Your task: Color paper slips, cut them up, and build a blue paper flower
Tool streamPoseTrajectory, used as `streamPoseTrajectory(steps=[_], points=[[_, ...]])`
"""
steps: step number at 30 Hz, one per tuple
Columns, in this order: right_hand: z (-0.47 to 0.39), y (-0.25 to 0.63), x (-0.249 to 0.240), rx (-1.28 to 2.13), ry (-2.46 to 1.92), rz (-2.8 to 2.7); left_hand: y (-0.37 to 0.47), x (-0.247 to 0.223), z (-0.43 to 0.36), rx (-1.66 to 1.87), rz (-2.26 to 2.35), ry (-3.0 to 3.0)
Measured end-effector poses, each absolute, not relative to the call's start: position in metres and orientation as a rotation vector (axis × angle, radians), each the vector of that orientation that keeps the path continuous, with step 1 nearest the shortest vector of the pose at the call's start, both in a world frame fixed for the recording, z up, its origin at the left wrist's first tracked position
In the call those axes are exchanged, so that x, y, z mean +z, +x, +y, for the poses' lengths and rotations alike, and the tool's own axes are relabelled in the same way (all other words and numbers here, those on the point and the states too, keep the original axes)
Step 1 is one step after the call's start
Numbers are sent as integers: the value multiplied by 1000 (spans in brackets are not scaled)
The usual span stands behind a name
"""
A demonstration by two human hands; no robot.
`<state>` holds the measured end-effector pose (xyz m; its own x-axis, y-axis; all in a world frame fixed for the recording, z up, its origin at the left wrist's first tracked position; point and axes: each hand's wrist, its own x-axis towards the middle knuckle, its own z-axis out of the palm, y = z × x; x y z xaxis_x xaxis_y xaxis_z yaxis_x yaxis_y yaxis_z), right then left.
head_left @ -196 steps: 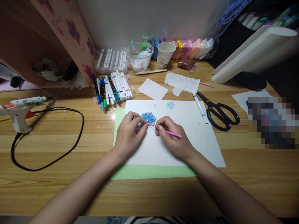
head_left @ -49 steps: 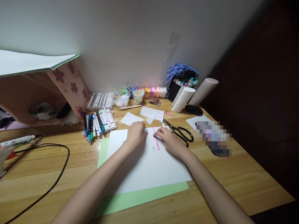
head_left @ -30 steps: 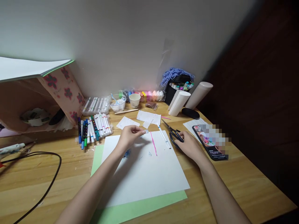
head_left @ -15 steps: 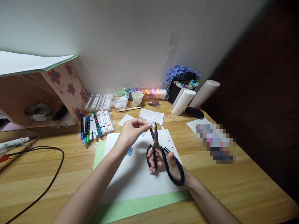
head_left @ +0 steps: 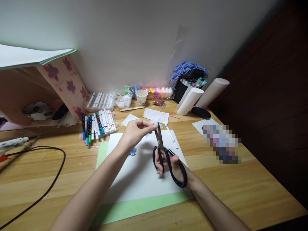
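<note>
A: Where are the scissors [head_left: 159, 140], and what are the hands doing?

B: They are raised over the white sheet [head_left: 149, 186], tips pointing to the far side. The right hand [head_left: 175, 166] grips the black handles, with the blades slightly parted. The left hand [head_left: 134, 133] is pinched together at the fingertips, apparently on a tiny scrap [head_left: 157, 124].

A: What worries you?

B: The blade tips sit right at those left fingertips. If the handles squeeze together while the pinch drifts inward, a nicked finger is the likely result. A piece that small gives little to hold, so it could also twist or drop.

A: And underneath?

B: The blue shreds [head_left: 133, 151] look loose, on the left of the sheet beside the forearm. An arm lowered carelessly could scatter them.

A: What can't you make out?

B: The scrap's shape, or whether steel touches it; fingers and blades crowd it. The forearm covers part of the shreds. Mosaic blocks hide the phone-like object [head_left: 221, 144] at the right of the counter [head_left: 228, 189]. The glue gun [head_left: 14, 143] is cut off at the left edge, and the green paper [head_left: 144, 207] lies mostly under the white sheet.
</note>
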<state>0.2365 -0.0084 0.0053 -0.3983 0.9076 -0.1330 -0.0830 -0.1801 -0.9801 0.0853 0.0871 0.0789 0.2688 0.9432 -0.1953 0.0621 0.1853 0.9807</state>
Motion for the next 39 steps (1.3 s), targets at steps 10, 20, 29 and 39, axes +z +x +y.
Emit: streamPoseTrajectory(steps=[10, 20, 29, 39], points=[[-4, 237, 2, 1688, -952, -1241, 88, 75, 86, 823, 1075, 1196], [-3, 236, -13, 1646, -947, -1210, 86, 74, 88, 804, 1045, 1205], [-6, 235, -7, 1556, -1054, -1273, 83, 77, 88, 780, 1042, 1183], [-6, 238, 0, 1446, -1125, -1381, 82, 76, 91, 770, 1043, 1157]])
